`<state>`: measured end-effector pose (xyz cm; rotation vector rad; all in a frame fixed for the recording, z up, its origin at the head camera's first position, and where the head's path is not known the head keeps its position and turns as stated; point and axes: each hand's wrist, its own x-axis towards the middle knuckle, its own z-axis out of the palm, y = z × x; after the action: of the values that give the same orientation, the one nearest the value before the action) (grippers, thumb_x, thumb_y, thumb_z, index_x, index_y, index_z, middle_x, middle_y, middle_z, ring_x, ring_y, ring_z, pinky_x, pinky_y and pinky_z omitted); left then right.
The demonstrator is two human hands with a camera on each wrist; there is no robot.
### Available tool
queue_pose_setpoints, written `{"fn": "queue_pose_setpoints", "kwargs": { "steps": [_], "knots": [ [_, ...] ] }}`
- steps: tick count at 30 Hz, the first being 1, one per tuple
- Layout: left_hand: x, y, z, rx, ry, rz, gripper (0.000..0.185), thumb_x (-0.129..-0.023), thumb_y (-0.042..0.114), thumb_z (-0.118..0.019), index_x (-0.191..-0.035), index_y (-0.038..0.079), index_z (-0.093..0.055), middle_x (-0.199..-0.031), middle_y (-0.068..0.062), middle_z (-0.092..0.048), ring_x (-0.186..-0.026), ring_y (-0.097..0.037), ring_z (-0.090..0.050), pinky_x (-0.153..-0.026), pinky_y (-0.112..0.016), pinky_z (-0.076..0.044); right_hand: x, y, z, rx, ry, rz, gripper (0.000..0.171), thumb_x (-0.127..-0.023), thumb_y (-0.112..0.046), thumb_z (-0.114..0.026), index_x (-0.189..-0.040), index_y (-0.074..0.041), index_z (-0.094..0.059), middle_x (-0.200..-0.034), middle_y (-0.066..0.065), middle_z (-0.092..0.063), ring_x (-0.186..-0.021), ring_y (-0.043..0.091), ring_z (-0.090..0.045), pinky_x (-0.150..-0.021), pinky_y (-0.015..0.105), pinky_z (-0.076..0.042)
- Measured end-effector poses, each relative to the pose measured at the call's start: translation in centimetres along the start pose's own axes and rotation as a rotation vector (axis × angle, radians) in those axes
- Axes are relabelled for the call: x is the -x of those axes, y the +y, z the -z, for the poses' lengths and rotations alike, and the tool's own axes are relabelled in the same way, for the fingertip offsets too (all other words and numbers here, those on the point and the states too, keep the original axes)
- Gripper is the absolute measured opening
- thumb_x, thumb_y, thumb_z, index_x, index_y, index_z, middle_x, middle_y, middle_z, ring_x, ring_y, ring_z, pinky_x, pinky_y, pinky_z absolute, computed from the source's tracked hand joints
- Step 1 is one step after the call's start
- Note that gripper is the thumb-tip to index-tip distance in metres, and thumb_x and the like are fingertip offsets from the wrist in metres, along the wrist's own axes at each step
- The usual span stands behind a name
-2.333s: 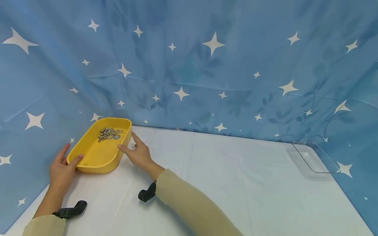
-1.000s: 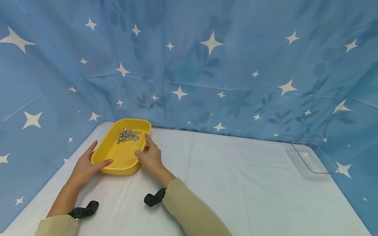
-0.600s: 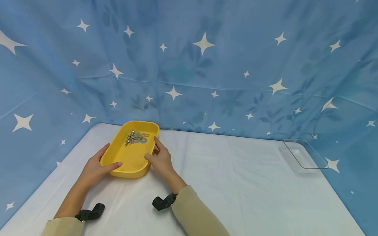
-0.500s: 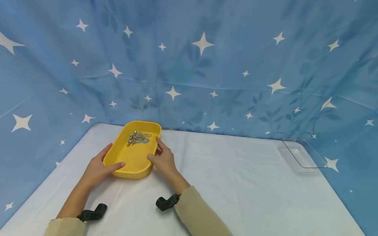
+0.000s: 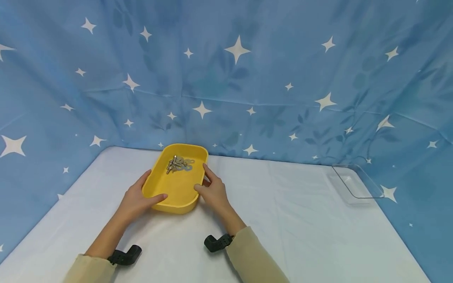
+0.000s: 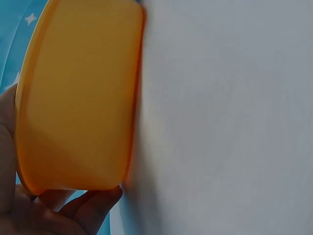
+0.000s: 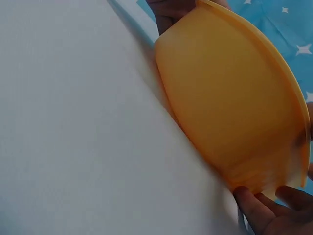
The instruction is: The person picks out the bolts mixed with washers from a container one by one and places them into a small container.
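Yellow tray (image 5: 177,188) on worktop (image 5: 283,228), long axis toward 1 o'clock. My left hand (image 5: 136,198) grips near-left rim, thumb over edge; my right hand (image 5: 212,192) clasps right rim. Tray sits between both hands, equally near. Bolts and washers (image 5: 178,164) piled at far end.

Two trays — one yellow tray (image 5: 177,188), one clear tray (image 5: 355,184) — and two hands.

Yellow tray (image 5: 177,190), white-starred blue cloth (image 5: 247,78), seemingly grey hardware (image 5: 178,164).
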<state>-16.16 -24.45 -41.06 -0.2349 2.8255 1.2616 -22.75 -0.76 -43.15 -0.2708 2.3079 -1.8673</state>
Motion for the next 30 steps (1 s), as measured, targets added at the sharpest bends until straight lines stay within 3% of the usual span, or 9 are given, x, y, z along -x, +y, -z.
{"fn": "queue_pose_setpoints", "kwargs": {
  "steps": [10,15,20,30],
  "knots": [
    [-0.7,2.4,-3.5,0.022,0.017,-0.075,0.097,-0.087,0.038,-0.07,-0.163,0.009,-0.018,-0.162,-0.022,-0.034,-0.137,-0.039,-0.048,-0.113,-0.056,-0.042,0.8,0.8,4.6,0.027,0.047,-0.022,0.082,-0.084,-0.018,-0.064,-0.159,-0.028,-0.034,-0.161,0.003,-0.043,-0.136,0.026,-0.058,-0.104,0.039,-0.056],
    [-0.5,4.1,-5.5,0.034,-0.005,-0.046,0.097,-0.087,0.036,-0.069,-0.164,0.011,-0.015,-0.163,-0.021,-0.033,-0.137,-0.038,-0.048,-0.114,-0.056,-0.041,1.2,1.4,6.8,0.024,0.068,-0.028,0.079,-0.084,-0.016,-0.063,-0.158,-0.028,-0.036,-0.161,0.002,-0.043,-0.136,0.029,-0.057,-0.1,0.038,-0.058],
    [-0.4,5.9,-7.4,0.039,-0.014,-0.014,0.098,-0.085,0.034,-0.067,-0.164,0.015,-0.012,-0.161,-0.02,-0.037,-0.126,-0.034,-0.052,-0.107,-0.053,-0.045,1.5,1.9,9.1,0.027,0.074,-0.035,0.078,-0.086,-0.015,-0.061,-0.158,-0.03,-0.036,-0.161,0.006,-0.042,-0.137,0.033,-0.056,-0.098,0.04,-0.059],
    [0.0,9.1,-11.3,-0.016,-0.005,-0.072,0.103,-0.081,0.041,-0.069,-0.163,0.01,-0.015,-0.129,-0.019,-0.065,-0.095,-0.026,-0.06,-0.084,-0.04,-0.051,2.5,2.7,14.1,0.101,0.072,-0.094,0.078,-0.086,-0.014,-0.059,-0.158,-0.035,-0.035,-0.161,0.008,-0.042,-0.138,0.032,-0.055,-0.102,0.042,-0.057]
  ]
}}
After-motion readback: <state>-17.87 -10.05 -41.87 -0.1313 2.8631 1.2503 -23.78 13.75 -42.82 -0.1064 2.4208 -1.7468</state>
